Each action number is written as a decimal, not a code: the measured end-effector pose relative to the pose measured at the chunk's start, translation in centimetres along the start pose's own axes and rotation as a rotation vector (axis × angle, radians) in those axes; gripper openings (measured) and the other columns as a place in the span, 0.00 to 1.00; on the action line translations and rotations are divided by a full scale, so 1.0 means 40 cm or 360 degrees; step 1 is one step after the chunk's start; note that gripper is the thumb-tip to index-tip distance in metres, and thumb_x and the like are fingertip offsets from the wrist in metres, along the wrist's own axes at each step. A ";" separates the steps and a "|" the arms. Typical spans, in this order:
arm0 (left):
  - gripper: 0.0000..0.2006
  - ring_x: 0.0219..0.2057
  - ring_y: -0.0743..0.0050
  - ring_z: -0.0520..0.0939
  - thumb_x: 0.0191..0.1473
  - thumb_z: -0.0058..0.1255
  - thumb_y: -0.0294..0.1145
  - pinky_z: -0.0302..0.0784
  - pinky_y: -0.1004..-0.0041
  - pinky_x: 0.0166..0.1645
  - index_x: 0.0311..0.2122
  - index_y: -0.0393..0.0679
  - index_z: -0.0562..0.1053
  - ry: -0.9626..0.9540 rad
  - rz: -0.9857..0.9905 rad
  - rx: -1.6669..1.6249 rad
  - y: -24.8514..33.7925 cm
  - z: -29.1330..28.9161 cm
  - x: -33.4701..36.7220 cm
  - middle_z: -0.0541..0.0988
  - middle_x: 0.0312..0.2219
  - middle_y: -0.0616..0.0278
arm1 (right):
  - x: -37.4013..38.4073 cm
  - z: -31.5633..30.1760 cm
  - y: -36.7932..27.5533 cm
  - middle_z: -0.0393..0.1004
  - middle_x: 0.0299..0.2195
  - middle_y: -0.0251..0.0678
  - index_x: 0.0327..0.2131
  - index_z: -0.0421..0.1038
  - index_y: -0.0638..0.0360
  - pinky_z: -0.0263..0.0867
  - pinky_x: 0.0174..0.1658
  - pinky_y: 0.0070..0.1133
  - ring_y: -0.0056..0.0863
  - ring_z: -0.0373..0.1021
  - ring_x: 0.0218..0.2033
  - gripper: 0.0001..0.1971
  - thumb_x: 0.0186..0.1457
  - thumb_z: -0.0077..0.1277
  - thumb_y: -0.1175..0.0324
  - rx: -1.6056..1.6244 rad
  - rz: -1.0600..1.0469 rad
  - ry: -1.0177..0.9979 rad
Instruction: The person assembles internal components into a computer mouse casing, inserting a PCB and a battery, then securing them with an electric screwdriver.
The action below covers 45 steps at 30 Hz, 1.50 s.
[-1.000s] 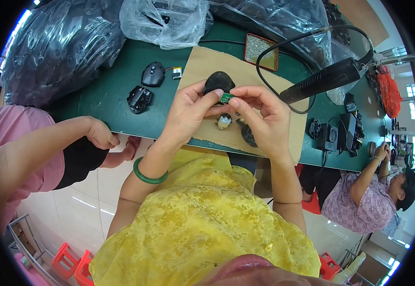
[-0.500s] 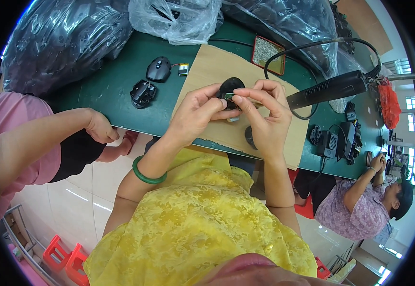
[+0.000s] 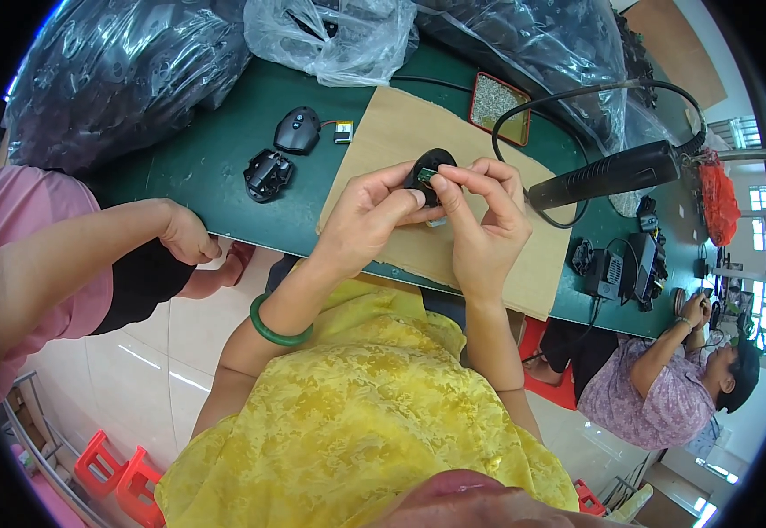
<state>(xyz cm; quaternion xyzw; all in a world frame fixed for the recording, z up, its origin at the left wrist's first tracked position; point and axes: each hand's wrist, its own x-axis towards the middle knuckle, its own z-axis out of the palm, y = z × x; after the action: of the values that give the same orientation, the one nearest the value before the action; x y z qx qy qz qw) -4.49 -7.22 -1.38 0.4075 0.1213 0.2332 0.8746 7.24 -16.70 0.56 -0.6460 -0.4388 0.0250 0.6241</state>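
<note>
Over the cardboard sheet (image 3: 381, 132), my left hand (image 3: 352, 216) is closed around a black mouse shell (image 3: 438, 159). My right hand (image 3: 487, 220) pinches a small green circuit board (image 3: 427, 176) at the shell's inner side; whether the board is seated there I cannot tell. A small pale piece (image 3: 437, 222) shows just below the fingers, partly hidden. To the left on the green table lie a black mouse cover (image 3: 298, 130), a small silver battery (image 3: 343, 132) wired to it, and a black mouse base (image 3: 268, 175) with its inside facing up.
A black soldering iron (image 3: 607, 176) in a holder points in from the right, its cable looping behind. A red-rimmed tray of granules (image 3: 499, 107) stands at the back. Plastic bags (image 3: 128, 79) line the far side. Co-workers sit at left (image 3: 48, 255) and right (image 3: 647, 387).
Both hands have shifted slightly, and the shell is tilted more, showing more of its inside. The round dark piece on the cardboard is now hidden behind my right hand.
</note>
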 end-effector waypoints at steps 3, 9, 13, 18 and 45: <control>0.18 0.49 0.71 0.80 0.64 0.40 0.22 0.77 0.68 0.59 0.58 0.29 0.68 -0.0021 -0.0001 -0.0003 -0.005 -0.002 -0.004 0.77 0.48 0.58 | -0.006 0.005 -0.001 0.69 0.36 0.31 0.36 0.83 0.60 0.65 0.36 0.16 0.19 0.67 0.32 0.09 0.48 0.65 0.80 0.0000 -0.0007 0.0048; 0.18 0.49 0.72 0.80 0.63 0.40 0.21 0.77 0.68 0.59 0.57 0.29 0.68 -0.0004 0.0029 0.0059 -0.005 -0.006 -0.007 0.77 0.48 0.58 | -0.009 0.016 0.001 0.69 0.36 0.30 0.35 0.82 0.60 0.64 0.36 0.16 0.18 0.67 0.32 0.09 0.48 0.64 0.81 0.0032 0.0016 0.0063; 0.18 0.48 0.72 0.80 0.63 0.40 0.21 0.77 0.69 0.58 0.57 0.29 0.69 0.0009 0.0009 0.0032 -0.003 -0.003 -0.007 0.77 0.48 0.58 | -0.006 0.020 0.004 0.70 0.37 0.31 0.35 0.82 0.60 0.65 0.36 0.15 0.18 0.67 0.33 0.09 0.48 0.63 0.81 0.0093 0.0057 0.0076; 0.17 0.47 0.74 0.80 0.63 0.40 0.20 0.78 0.71 0.56 0.56 0.29 0.70 -0.0050 0.0010 0.0231 0.016 -0.011 -0.005 0.78 0.46 0.59 | 0.004 0.022 -0.008 0.74 0.40 0.34 0.34 0.81 0.61 0.66 0.37 0.16 0.18 0.69 0.35 0.07 0.50 0.62 0.81 0.0099 0.0089 0.0041; 0.17 0.35 0.75 0.78 0.58 0.50 0.21 0.77 0.74 0.40 0.52 0.31 0.73 -0.0046 0.0606 0.1453 0.024 0.028 0.041 0.76 0.38 0.57 | 0.015 -0.019 0.041 0.76 0.39 0.34 0.34 0.76 0.62 0.65 0.43 0.18 0.21 0.70 0.39 0.06 0.51 0.58 0.80 0.0326 0.0305 0.0056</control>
<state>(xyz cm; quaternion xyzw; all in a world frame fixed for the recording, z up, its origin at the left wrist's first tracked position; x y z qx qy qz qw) -2.91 -6.59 0.02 0.7671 0.1223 0.3063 0.5503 8.92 -16.66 -0.30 -0.6183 -0.3593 0.1175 0.6891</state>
